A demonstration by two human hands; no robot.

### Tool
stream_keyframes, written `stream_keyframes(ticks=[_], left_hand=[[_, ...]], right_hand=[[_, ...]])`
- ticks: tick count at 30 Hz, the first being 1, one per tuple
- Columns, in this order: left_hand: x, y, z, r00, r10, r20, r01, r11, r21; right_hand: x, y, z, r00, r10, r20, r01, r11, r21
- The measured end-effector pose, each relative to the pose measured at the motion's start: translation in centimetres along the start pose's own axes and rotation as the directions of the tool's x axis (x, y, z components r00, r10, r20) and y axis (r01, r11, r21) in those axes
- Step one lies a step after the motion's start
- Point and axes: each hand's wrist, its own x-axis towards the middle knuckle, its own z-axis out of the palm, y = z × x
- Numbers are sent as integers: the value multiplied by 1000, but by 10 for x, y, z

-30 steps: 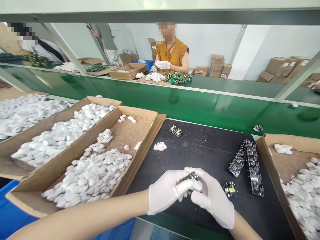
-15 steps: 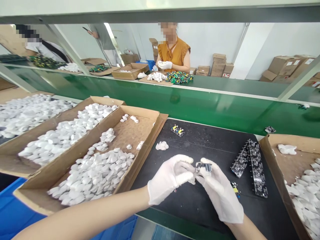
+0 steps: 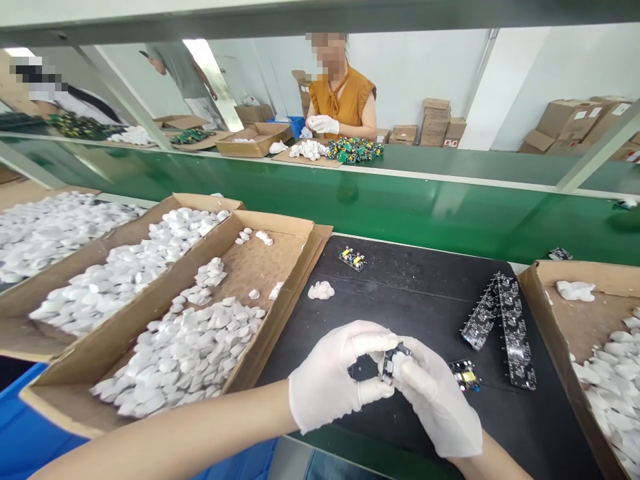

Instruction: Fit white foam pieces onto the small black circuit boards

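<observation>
I hold a small dark circuit board [image 3: 387, 367] above the black counter [image 3: 410, 290], pinched between my left hand [image 3: 331, 377] and right hand [image 3: 436, 395], its visible edge slanting near-left to far-right.

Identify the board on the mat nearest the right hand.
The board with one yellow part, beside the right hand; the long strips and the board with two yellow parts lie farther off.

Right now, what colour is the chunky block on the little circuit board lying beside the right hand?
Yellow. That block shows best in the head view.
</observation>
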Motion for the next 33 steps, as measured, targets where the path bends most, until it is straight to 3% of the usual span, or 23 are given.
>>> stream_keyframes(ticks=[5,8,10,15,20,24,30,33], left_hand=[[3,4,-5,998,62,32,-65,993,103],[5,7,-6,991,71,112,-89,982,166],[5,8,-5,990,47,135,-71,982,176],[1,7,-1,985,9,172,-37,986,162],[0,3,-1,998,45,53,-46,999,15],[-1,1,-4,999,-8,-42,4,995,-98],[-5,-5,2,998,-49,-28,47,998,-45],[-6,-7,7,998,-69,-3,69,998,-8]], right_hand=[[2,0,-3,999,10,41,-11,1000,25],[1,0,-3,999,-25,22,27,994,-104],[1,2,-3,999,-45,19,47,983,-179],[1,11,-2,998,-58,1,57,982,-182],[2,8,-2,996,-89,12,90,976,-199],[1,-4,1,991,-103,84,127,923,-363],[4,-1,0,992,-125,33,128,912,-389],[5,4,-2,998,-57,27,63,953,-297]])
